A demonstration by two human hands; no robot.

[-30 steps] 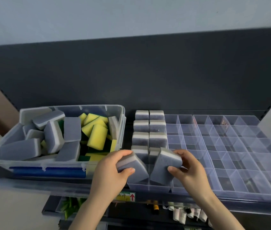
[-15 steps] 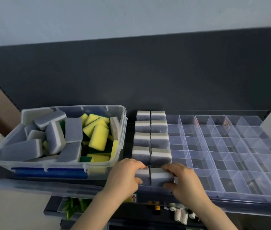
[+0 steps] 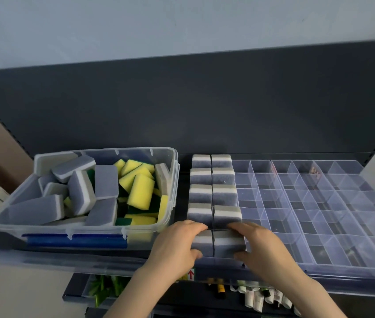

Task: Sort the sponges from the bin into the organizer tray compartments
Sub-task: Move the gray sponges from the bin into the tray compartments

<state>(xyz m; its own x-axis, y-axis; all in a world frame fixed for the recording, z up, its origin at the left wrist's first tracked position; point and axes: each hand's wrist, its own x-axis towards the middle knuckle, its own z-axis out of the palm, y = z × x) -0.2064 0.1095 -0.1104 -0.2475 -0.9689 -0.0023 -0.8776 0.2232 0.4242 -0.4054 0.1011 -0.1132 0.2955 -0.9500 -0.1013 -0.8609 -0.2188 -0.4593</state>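
A clear organizer tray (image 3: 319,228) lies on the shelf at the right. Its two leftmost columns hold grey-and-white sponges standing on edge. In the nearest row, my left hand (image 3: 175,246) grips the left grey sponge (image 3: 202,243), fingers over its top and thumb on its front. My right hand (image 3: 262,246) grips the right grey sponge (image 3: 227,244) the same way. Both sponges sit down in their compartments. The clear bin (image 3: 170,203) at the left holds several grey sponges (image 3: 106,182) and yellow-green sponges (image 3: 140,191).
A dark back panel rises behind the shelf. Below the shelf's front edge a lower level shows green items (image 3: 104,288) and small bottles and tubes (image 3: 257,297). The tray's other compartments, to the right of the sponges, hold nothing.
One second ago both hands held the two sponges tilted above the nearest row. They have pushed them down into the compartments, and the sponges now stand level with the others.
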